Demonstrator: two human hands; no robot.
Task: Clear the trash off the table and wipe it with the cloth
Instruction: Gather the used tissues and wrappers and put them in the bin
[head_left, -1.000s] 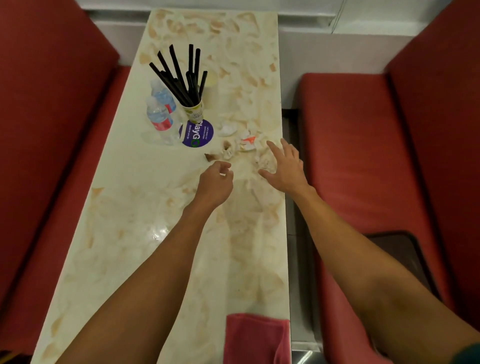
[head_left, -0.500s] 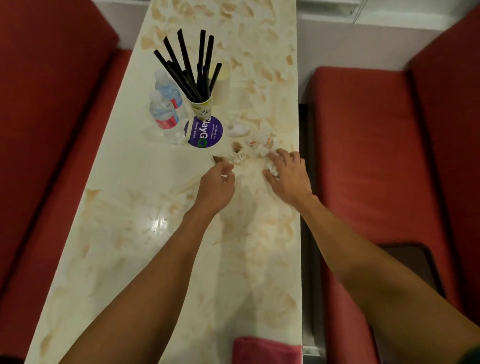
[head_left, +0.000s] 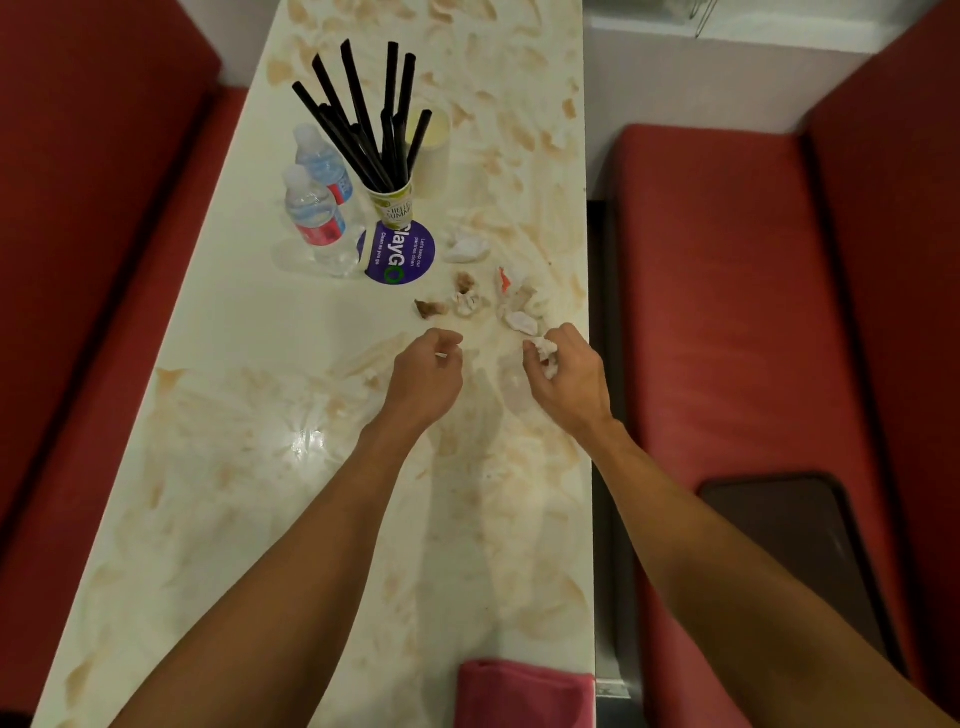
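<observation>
Several crumpled tissue scraps (head_left: 470, 301) lie on the cream marbled table (head_left: 249, 467), right of a purple round sticker. One white wad (head_left: 467, 248) sits farther back, and more scraps (head_left: 519, 312) lie near the right edge. My right hand (head_left: 569, 379) grips a white crumpled tissue (head_left: 546, 353) just short of that pile. My left hand (head_left: 423, 379) is curled, pinching a small white scrap (head_left: 441, 356) at the fingertips. A pink cloth (head_left: 524, 693) lies folded at the near table edge.
Two water bottles (head_left: 317, 218) and a paper cup of black straws (head_left: 392, 200) stand at the back left, with another pale cup (head_left: 431, 150) behind. Red bench seats (head_left: 727, 312) flank the table. A dark tray (head_left: 789, 540) lies on the right seat.
My right hand reached into the tissue pile, closed on a white wad and pulled back toward me. My left hand stayed curled in about the same spot.
</observation>
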